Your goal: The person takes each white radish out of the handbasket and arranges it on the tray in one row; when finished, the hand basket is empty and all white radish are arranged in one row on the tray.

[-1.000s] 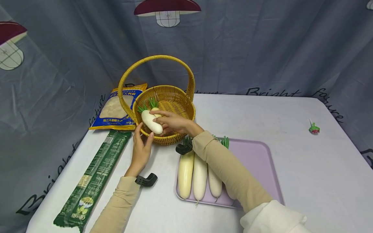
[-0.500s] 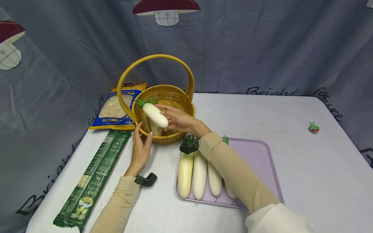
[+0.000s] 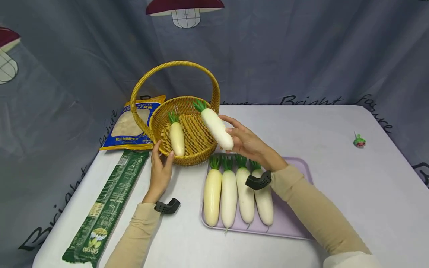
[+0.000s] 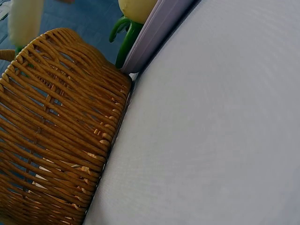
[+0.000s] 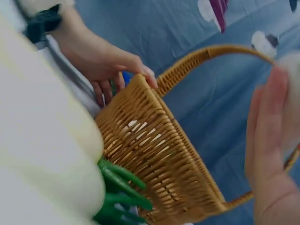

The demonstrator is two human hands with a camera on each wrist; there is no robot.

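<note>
A white radish (image 3: 217,128) with green leaf stubs is held tilted by my right hand (image 3: 249,140), over the right rim of the wicker basket (image 3: 192,160). Thumb and fingers pinch its right side. In the right wrist view the right hand (image 5: 269,140) is partly cut off and the radish blurred. My left hand (image 3: 161,175) holds the basket's front left rim; the right wrist view shows the left hand (image 5: 101,61) with its thumb on the rim and fingers outside. Another radish (image 3: 177,139) lies inside the basket, leaves to the back.
On a lilac tray (image 3: 291,223) at the front right, several white radishes (image 3: 229,199) lie side by side. Left of the basket are a blue and yellow pasta bag (image 3: 129,124) and a long green packet (image 3: 107,208). A small green and red object (image 3: 359,141) sits far right.
My right hand has lifted the white radish and moved right, from above the basket's left part to its right rim. The radish inside now shows fully. My left hand stays on the basket.
</note>
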